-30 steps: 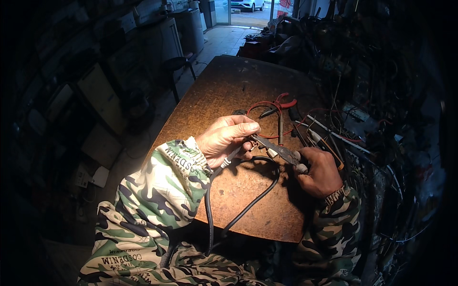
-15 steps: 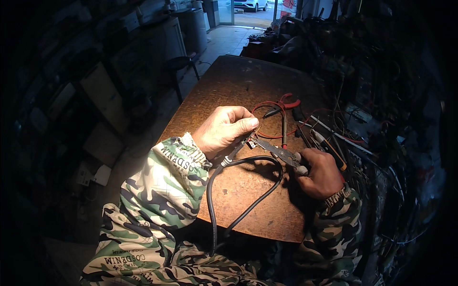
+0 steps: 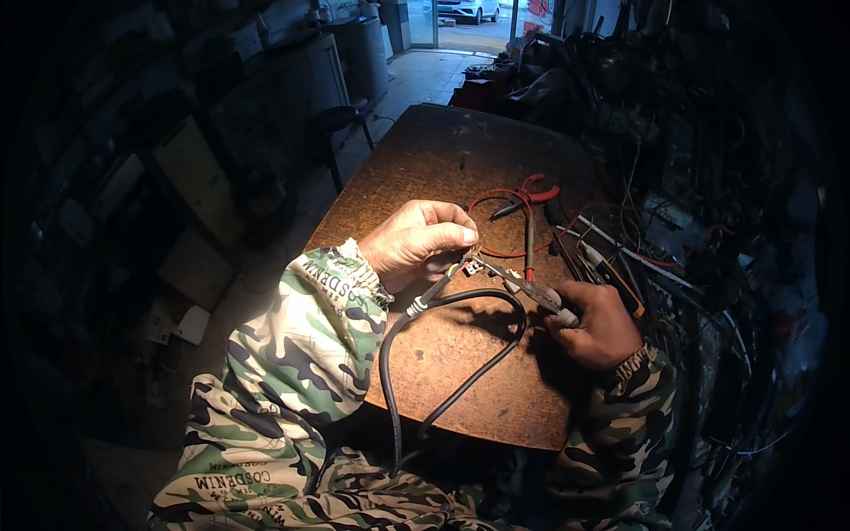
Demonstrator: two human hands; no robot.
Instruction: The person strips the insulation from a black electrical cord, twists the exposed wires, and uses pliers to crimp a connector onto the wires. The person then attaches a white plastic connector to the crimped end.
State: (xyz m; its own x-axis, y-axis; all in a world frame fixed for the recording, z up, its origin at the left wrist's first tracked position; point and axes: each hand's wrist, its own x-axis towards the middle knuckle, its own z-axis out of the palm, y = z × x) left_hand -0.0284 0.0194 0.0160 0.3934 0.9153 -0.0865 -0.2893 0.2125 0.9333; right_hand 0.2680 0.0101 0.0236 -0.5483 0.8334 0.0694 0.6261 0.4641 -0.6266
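My left hand (image 3: 421,239) pinches the thin inner wires (image 3: 462,260) at the stripped end of a thick black cable (image 3: 387,376). A pale grey sleeve (image 3: 416,306) sits on the cable below them, and the cable loops over the table's near edge. My right hand (image 3: 599,326) is wrapped round the handles of metal pliers (image 3: 535,293). Their jaws point left and reach the wires just below my left fingertips; whether they grip a strand is too small to tell. Small loose parts (image 3: 512,281) lie behind the pliers.
On the wooden table (image 3: 398,168), red-handled pliers (image 3: 542,192) and test probes with a red lead (image 3: 529,239) lie beyond my hands. More tools, including a yellow-and-black one (image 3: 617,281), crowd the right side beside tangled wires. A dark stool (image 3: 335,119) stands left of the table.
The pliers in my right hand have turned, from showing their broad face to more edge-on, with their jaws still at the wires. My left hand has barely moved.
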